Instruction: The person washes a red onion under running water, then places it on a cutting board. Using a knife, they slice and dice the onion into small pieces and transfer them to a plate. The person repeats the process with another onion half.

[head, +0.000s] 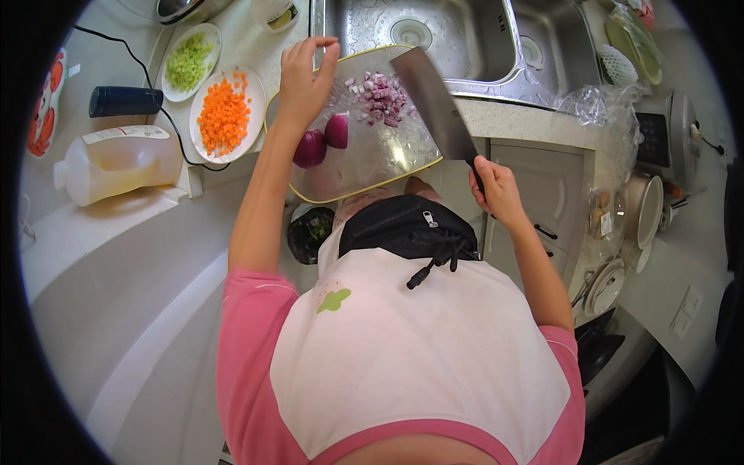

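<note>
My right hand [495, 189] grips the black handle of a cleaver [435, 107], whose broad blade slants over the right side of a translucent cutting board [372, 168] with a yellow rim. My left hand [308, 78] is raised at the board's left edge, fingers bent and apart from the food, with nothing visible in it. Chopped red onion [385, 99] lies in a pile near the board's far side. Nearer me are two larger red onion pieces, one [310, 149] on the left and a smaller one [337, 131] beside it.
A plate of diced carrot [224, 116] and a plate of chopped green vegetable [189, 62] stand left. Beyond them are a dark blue cylinder [125, 102], a cable and a large plastic jug [122, 163]. A steel double sink [465, 88] borders the board's far side; crumpled clear plastic [604, 110] lies right.
</note>
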Available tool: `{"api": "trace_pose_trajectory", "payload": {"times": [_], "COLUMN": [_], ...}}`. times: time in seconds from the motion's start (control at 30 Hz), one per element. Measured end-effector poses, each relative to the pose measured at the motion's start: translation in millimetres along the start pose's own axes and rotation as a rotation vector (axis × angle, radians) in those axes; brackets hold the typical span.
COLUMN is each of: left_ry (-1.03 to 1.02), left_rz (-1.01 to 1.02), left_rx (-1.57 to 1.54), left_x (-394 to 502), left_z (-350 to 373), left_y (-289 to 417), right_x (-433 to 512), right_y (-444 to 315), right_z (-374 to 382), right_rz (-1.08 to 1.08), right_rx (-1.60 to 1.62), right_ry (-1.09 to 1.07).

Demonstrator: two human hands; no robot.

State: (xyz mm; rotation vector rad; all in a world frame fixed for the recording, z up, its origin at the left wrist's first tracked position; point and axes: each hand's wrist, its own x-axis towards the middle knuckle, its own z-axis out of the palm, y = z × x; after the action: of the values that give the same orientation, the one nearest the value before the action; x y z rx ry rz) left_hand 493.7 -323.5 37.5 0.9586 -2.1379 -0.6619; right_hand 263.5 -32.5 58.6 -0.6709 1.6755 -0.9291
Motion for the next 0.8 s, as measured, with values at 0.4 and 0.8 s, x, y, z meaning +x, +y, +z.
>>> {"api": "trace_pose_trajectory", "payload": {"times": [0.4,0.8], "left_ry": [-0.308,-0.210], "left_rz": [0.260,0.267], "left_rx": [0.176,0.127], "left_x": [-101,-108], "left_z": [-1,8], "left_y": [20,2], "right_x": [33,22], "right_y": [-2,11], "right_z": [50,75], "right_rz": [-0.076,-0.199], "right_rx": [-0.239,-0.400], "right_ry": [0.361,0.524]}}
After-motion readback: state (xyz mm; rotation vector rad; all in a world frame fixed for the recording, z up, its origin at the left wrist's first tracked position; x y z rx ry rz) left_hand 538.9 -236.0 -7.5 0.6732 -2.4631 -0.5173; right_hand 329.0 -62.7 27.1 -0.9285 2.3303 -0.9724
